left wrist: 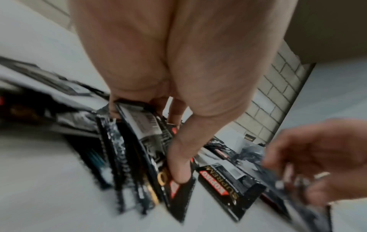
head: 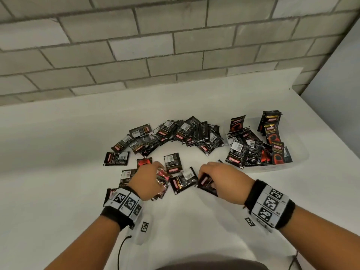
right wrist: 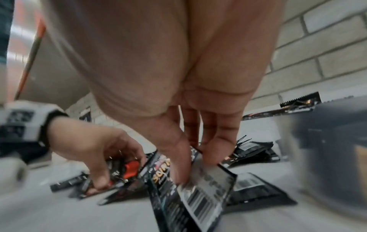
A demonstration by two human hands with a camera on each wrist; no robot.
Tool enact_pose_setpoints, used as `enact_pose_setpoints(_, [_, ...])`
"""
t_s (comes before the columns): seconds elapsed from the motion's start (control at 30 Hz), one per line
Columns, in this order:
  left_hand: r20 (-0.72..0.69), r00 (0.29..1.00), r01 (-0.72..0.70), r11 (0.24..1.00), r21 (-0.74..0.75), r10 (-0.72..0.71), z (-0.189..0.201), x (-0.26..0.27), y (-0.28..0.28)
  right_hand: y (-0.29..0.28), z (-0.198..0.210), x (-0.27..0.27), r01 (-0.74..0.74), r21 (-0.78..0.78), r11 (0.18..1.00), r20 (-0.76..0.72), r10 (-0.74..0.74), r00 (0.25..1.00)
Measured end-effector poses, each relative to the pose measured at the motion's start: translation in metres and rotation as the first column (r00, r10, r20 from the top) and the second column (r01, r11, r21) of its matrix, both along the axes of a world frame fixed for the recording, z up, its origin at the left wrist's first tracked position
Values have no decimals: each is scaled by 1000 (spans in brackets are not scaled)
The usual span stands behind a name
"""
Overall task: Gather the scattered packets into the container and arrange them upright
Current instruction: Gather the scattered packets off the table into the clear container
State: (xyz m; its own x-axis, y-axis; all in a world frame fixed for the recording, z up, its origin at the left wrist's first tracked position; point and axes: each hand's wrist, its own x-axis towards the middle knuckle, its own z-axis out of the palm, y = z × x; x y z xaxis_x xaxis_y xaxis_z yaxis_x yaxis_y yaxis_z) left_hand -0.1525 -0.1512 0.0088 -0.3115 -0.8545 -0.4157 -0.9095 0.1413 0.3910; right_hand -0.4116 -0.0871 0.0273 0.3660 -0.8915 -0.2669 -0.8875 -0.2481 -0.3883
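Left hand: your left hand (head: 148, 182) sits nearest you on the desk (head: 58, 191), left of the container, fingers (left wrist: 179, 166) clamped on a fanned bundle of packets (left wrist: 143, 157).
Left wrist view only: the thumb presses the bundle's front packet; the head view hides this under the back of your hand.
Right hand: your right hand (head: 220, 178) is closer to the container, fingers (right wrist: 216, 150) pinching a few packets (right wrist: 198, 188).
Right wrist view only: a barcode side faces the camera.
Loose packets: several lie flat just beyond your hands, left of the container (head: 173, 162).
Heap: a long pile of packets (head: 175, 135) lies farther back, left of the container.
Container: the clear container (head: 300, 152) stands at far right, some packets upright (head: 271, 131) along its far side, others tumbled.
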Motion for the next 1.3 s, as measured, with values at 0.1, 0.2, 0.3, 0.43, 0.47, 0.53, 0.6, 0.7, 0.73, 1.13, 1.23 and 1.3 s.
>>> enact_pose_setpoints(0.1, [-120, 992, 36, 998, 60, -29, 4, -10, 5, -7, -10, 0, 49, -28, 998, -207, -54, 977])
enact_pose_setpoints(0.2, [-153, 988, 37, 999, 5, -36, 16, -10, 1, -6, -18, -1, 49, -31, 998, -337, -57, 940])
enact_pose_setpoints(0.3, [-96, 995, 20, 999, -47, -24, 28, 8, -9, -5, -19, 1, 22, -23, 1000, -389, -29, 921])
enact_pose_setpoints(0.43, [14, 1000, -17, 1000, -7, 18, 38, 44, -20, -6, -7, 3, -30, -34, 999, -404, 14, 915])
enact_pose_setpoints(0.47, [58, 998, -22, 1000, 5, 22, 38, 54, -21, -6, -2, 3, -42, -40, 998, -387, 23, 922])
enact_pose_setpoints(0.53, [132, 991, -36, 999, 19, 33, 36, 75, -23, -8, 9, 6, -69, -58, 996, -328, 46, 943])
enact_pose_setpoints(0.6, [177, 984, -29, 999, 43, 21, 34, 93, -21, -10, 20, 11, -88, -79, 993, -264, 64, 962])
enact_pose_setpoints(0.7, [252, 966, 24, 993, 117, -53, 27, 105, -12, -13, 36, 22, -104, -120, 987, -165, 84, 983])
enact_pose_setpoints(0.73, [284, 956, 37, 990, 135, -74, 25, 103, -7, -15, 39, 26, -118, -124, 985, -140, 100, 985])
enact_pose_setpoints(1.13, [127, 990, 46, 997, 68, -54, 7, 46, 14, -19, -10, 57, -171, 190, 967, -137, 199, 970])
enact_pose_setpoints(1.23, [90, 994, 64, 996, 63, -70, 7, 40, 11, -19, -11, 49, -151, 216, 965, -68, 169, 983])
enact_pose_setpoints(1.3, [79, 994, 69, 995, 74, -74, 10, 40, 9, -18, -10, 42, -117, 228, 967, -42, 130, 991])
